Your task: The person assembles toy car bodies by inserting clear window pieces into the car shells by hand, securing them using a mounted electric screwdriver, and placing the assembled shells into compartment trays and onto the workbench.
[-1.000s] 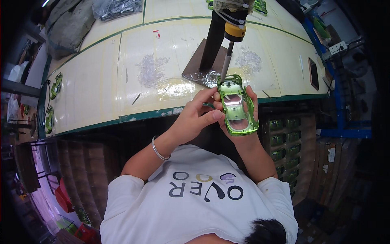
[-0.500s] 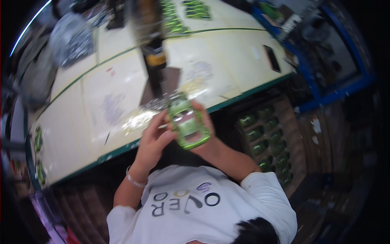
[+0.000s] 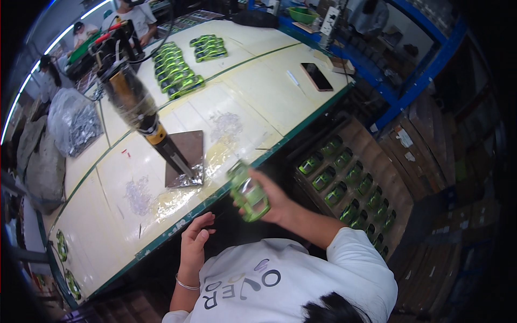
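Observation:
My right hand (image 3: 274, 198) grips a green toy car body shell (image 3: 249, 198) just off the table's front edge. The shell is slightly blurred, and see-through areas show in its top. To the left, my left hand (image 3: 194, 245) is apart from it, holding nothing, with its fingers loosely bent and separate. Beyond both hands, a dark upright tool with a yellow band (image 3: 156, 133) leans over a brown square pad (image 3: 193, 144); its lower end is at the pad. Small clear pieces lie in two piles, one pile (image 3: 139, 195) left of the pad and another pile (image 3: 226, 125) right of it.
A tray (image 3: 396, 177) of green car bodies stands low at the right. More green car bodies (image 3: 172, 70) sit in rows farther back on the table (image 3: 258, 97). A phone (image 3: 316, 76) lies near the right edge, a plastic bag (image 3: 72, 118) at the left. People work in the background.
My left hand has let go of the car body and dropped away toward the lower left. The right hand alone now holds it. The head view has shifted, showing more of the room.

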### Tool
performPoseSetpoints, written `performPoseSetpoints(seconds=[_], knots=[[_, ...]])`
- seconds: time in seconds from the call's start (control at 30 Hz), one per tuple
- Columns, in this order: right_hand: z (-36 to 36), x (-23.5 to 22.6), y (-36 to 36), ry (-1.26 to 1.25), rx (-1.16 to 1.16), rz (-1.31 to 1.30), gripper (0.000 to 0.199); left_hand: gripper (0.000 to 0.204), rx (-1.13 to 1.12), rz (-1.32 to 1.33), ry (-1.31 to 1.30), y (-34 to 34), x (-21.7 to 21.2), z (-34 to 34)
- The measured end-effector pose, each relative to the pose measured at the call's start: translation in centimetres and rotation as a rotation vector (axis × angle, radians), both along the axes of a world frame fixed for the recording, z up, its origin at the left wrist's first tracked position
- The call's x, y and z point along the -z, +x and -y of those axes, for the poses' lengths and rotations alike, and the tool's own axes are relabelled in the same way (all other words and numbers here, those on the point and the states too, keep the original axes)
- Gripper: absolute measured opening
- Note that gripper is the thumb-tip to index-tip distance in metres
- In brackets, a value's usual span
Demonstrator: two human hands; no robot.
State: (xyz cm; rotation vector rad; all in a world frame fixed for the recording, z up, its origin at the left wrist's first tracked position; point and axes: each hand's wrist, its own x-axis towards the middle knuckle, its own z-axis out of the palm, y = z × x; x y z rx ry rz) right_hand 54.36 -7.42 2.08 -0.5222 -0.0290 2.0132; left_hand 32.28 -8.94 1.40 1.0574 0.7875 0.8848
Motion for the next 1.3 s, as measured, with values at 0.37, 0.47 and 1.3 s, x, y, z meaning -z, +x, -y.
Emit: performPoseSetpoints(seconds=[0.37, 0.47, 1.3], knots=[[-17.1, -3.6, 8.0, 0.536, 0.222, 1.377, 0.033, 0.029, -0.187, -0.006, -0.121, -2.3, 0.6, 0.3], [-21.8, -1.6, 7.7, 1.077, 0.089, 1.981, 0.041, 0.027, -0.237, -0.002, -0.119, -2.7, 0.3, 0.3], [-6.3, 5.4, 12.1, 0.459, 0.663, 1.592, 0.021, 0.044, -0.986, -2.053, 0.057, -42.3, -0.2, -9.6]])
